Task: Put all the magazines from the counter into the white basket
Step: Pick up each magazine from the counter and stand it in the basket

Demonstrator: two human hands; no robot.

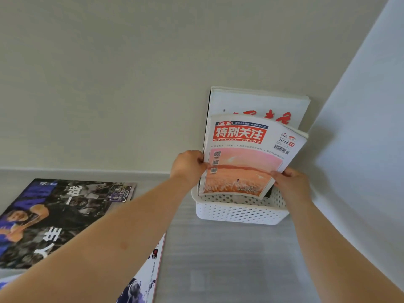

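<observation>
A white perforated basket [240, 212] stands on the grey counter against the wall. A magazine with a red title block and pink-orange landscape cover [244, 162] stands upright in it, its lower edge inside the rim. My left hand [188, 166] pinches its left edge and my right hand [291, 181] grips its right edge. Behind it in the basket stands a taller white magazine with red characters [258, 103]. On the counter at left lies a dark basketball magazine [65, 217]. Another magazine [144, 278] lies partly hidden under my left forearm.
The plain wall rises right behind the basket, and a second wall closes in on the right, forming a corner. Bare grey counter [229, 259] stretches in front of the basket.
</observation>
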